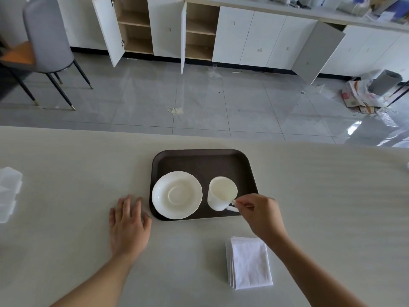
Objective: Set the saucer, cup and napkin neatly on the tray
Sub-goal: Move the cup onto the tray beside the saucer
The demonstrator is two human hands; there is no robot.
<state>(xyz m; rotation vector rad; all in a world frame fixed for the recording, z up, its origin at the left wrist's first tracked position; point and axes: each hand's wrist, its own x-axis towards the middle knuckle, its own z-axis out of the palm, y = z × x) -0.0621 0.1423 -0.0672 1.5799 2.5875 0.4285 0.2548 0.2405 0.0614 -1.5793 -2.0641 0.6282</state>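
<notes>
A dark brown tray (203, 160) lies on the pale table. A white saucer (177, 194) sits on its left half. To the saucer's right, on the tray, stands a white cup (221, 193), tilted slightly. My right hand (261, 213) pinches the cup's handle at the tray's near right corner. My left hand (128, 224) rests flat on the table just left of the tray, fingers spread, holding nothing. A folded white napkin (250, 262) lies on the table near me, below the tray and under my right forearm.
A clear plastic container (8, 191) sits at the table's left edge. Beyond the table's far edge are a grey tiled floor, a grey chair (46, 36) at the back left, and white cabinets with open doors.
</notes>
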